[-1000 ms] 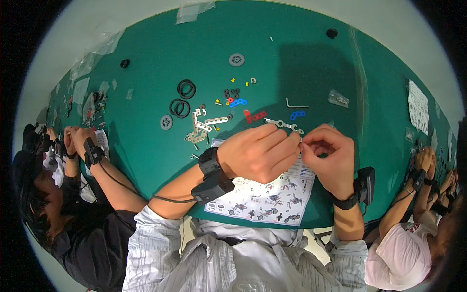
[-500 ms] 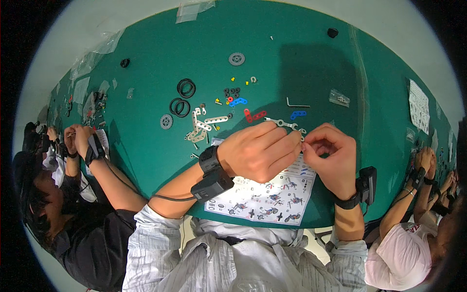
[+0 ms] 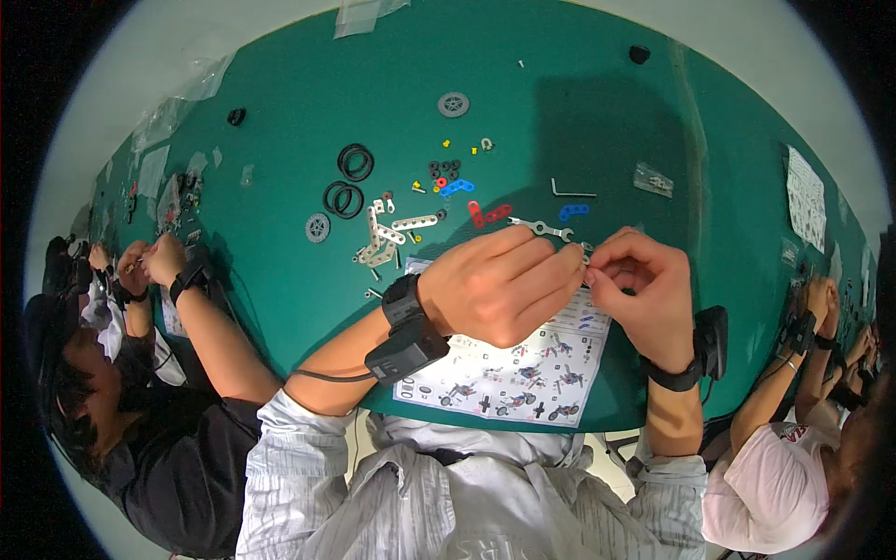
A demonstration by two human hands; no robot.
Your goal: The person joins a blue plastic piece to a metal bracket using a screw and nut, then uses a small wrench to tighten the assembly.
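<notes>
My left hand (image 3: 509, 287) and my right hand (image 3: 649, 291) meet over the upper right of an instruction sheet (image 3: 509, 383). The fingers of both are closed in a pinch around a small silver metal part (image 3: 586, 250), mostly hidden by the fingertips; its exact kind cannot be made out. Just beyond the left knuckles a flat silver wrench (image 3: 541, 229) lies on the green table. Farther off are a blue angled strip (image 3: 573, 212), an L-shaped hex key (image 3: 572, 191) and two red strips (image 3: 477, 214).
Perforated metal strips (image 3: 413, 223) and screws lie to the left, near black rubber rings (image 3: 343, 199) and grey wheels (image 3: 317, 227) (image 3: 454, 105). A small bag of parts (image 3: 652, 180) sits at the right. Co-workers' hands (image 3: 154, 261) are busy at both sides.
The view has shifted slightly, so the tabletop things sit a little higher in it. Both hands keep their pinch at the small metal part, with only slight finger movement.
</notes>
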